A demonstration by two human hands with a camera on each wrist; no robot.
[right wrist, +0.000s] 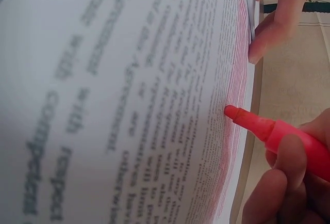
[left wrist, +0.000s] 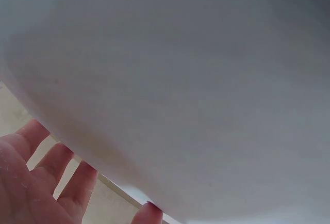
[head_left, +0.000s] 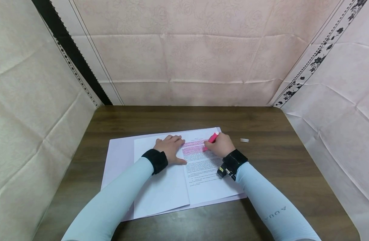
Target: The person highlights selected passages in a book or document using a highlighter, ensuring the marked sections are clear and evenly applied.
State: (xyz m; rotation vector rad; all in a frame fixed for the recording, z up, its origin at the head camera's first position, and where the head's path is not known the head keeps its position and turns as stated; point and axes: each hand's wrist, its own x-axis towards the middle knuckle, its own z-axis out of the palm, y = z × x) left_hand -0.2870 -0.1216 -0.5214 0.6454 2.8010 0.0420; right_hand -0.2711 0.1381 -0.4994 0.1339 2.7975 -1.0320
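Note:
Between its thumb and fingers, my right hand (head_left: 222, 145) pinches a pink highlighter (head_left: 213, 137). In the right wrist view the uncapped tip of the highlighter (right wrist: 258, 125) meets the printed page (right wrist: 154, 105), beside lines marked pink. On the head view's printed page (head_left: 202, 177), the upper lines carry pink strokes and the lower lines are plain black text. My left hand (head_left: 170, 147) lies with spread fingers on the blank left page (head_left: 160, 190), its thumb near the fold. Only fingertips of the left hand (left wrist: 46, 177) touching white paper show in the left wrist view.
A pale lilac folder (head_left: 119, 157) lies under the pages on the brown wooden table (head_left: 184, 117). A small whitish piece (head_left: 244, 140) rests right of the folder; its kind is unclear. Patterned cloth (head_left: 202, 60) hangs behind and at both sides.

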